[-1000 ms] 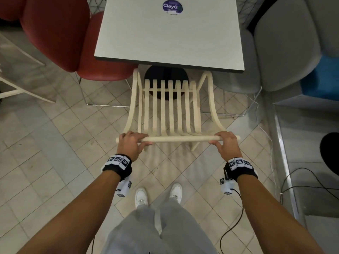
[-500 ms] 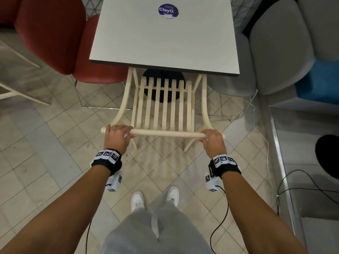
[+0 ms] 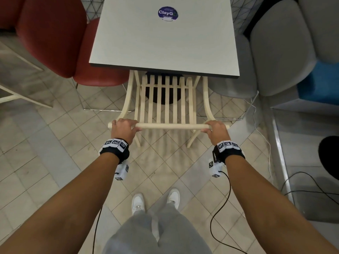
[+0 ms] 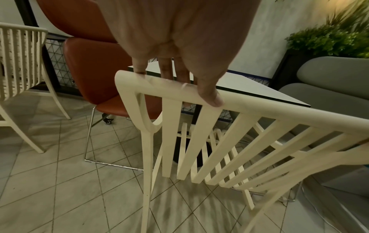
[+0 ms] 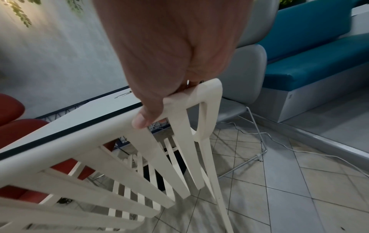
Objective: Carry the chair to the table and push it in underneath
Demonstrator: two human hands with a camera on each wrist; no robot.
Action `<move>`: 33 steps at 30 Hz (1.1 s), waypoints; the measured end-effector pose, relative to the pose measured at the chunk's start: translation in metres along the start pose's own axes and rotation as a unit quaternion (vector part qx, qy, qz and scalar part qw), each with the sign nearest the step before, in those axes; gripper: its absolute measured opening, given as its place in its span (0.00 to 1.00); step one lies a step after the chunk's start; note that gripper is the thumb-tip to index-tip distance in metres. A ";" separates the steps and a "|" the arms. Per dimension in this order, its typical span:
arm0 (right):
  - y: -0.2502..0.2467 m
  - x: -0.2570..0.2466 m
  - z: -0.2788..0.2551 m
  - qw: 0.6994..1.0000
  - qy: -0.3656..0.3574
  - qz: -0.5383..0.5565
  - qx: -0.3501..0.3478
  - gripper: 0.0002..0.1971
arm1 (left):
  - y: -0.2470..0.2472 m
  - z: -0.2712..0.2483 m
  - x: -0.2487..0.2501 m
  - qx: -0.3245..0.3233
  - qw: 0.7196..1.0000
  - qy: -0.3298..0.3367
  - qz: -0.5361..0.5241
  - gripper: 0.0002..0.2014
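Note:
A cream slatted chair (image 3: 166,99) stands in front of me, its seat front tucked under the near edge of the pale grey square table (image 3: 165,43). My left hand (image 3: 123,130) grips the left end of the chair's top rail, and my right hand (image 3: 216,132) grips the right end. In the left wrist view my left hand (image 4: 179,74) has its fingers over the chair's (image 4: 259,119) rail and its thumb on the near side. The right wrist view shows my right hand (image 5: 165,94) wrapped round the chair's (image 5: 89,138) rail corner. The table's black round base shows through the slats.
A red chair (image 3: 55,39) stands left of the table and a grey chair (image 3: 275,52) to its right, with a blue bench (image 3: 319,83) beyond. Cables (image 3: 266,140) trail over the tiled floor at right. Another cream chair (image 4: 18,63) stands at far left. My white shoes (image 3: 156,200) are below.
The chair has slid forward, so more of its seat lies under the table edge. Both hands kept their grip on the top rail and moved forward with it.

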State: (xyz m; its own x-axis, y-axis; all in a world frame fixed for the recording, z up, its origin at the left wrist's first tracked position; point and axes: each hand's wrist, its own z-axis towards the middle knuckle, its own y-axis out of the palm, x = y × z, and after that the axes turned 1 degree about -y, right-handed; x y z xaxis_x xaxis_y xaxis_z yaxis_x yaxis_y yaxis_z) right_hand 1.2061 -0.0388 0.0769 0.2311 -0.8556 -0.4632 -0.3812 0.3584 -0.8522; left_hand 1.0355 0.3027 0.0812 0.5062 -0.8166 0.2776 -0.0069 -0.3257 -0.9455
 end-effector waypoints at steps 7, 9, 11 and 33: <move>0.004 -0.002 -0.001 1.000 0.019 0.002 0.007 0.17 | -0.001 0.000 -0.002 0.001 1.000 0.004 -0.004 0.18; 0.004 -0.004 -0.003 1.000 0.023 0.005 0.009 0.17 | -0.003 -0.001 -0.001 0.002 1.000 0.006 -0.001 0.17; 0.004 -0.007 -0.004 1.000 0.023 0.002 0.009 0.17 | -0.005 -0.003 -0.001 0.007 1.000 0.005 0.005 0.16; -0.003 -0.021 -0.072 0.992 0.007 0.102 0.079 0.19 | -0.006 -0.068 -0.009 0.046 0.984 -0.023 -0.171 0.22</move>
